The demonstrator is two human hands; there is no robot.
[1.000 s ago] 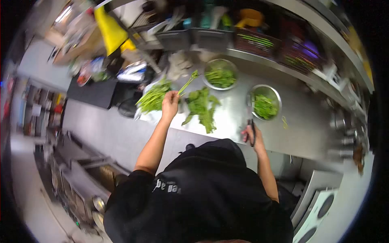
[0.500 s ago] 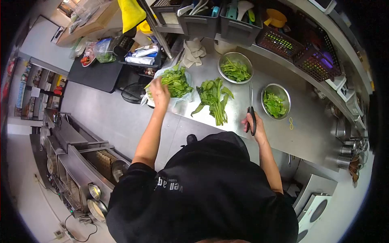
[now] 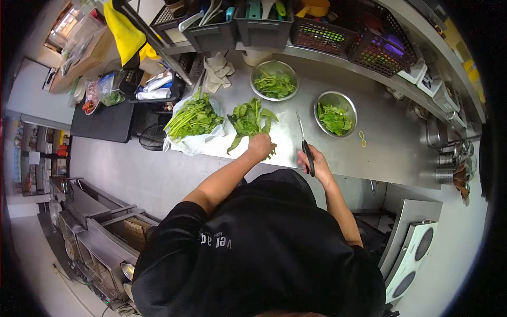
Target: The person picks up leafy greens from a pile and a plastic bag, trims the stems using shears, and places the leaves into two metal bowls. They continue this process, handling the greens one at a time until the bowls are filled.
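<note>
My left hand (image 3: 261, 147) is closed over the stems of a loose bunch of leafy greens (image 3: 246, 120) on the steel counter. The leaves fan out away from me, and the cut ends show just below my fingers. In my right hand (image 3: 319, 164) is a pair of scissors (image 3: 307, 153) with black handles, blades pointing away from me and seemingly together. Left of the bunch, more greens (image 3: 196, 117) lie on a white plastic bag (image 3: 190, 147). Cut greens fill part of two metal bowls, one behind the bunch (image 3: 297, 84) and one to the right (image 3: 355, 110).
A beige cloth (image 3: 217, 73) lies at the back of the steel counter (image 3: 393, 150). A yellow rubber band (image 3: 363, 139) is right of the nearer bowl. Utensil bins (image 3: 211, 38) and a dark basket (image 3: 383, 53) line the shelf above. A black fan (image 3: 152, 136) stands at the left.
My left hand has left the greens in the bag and moved right onto the stems of the loose bunch. The scissors remain in my right hand. The whole view has shifted.
</note>
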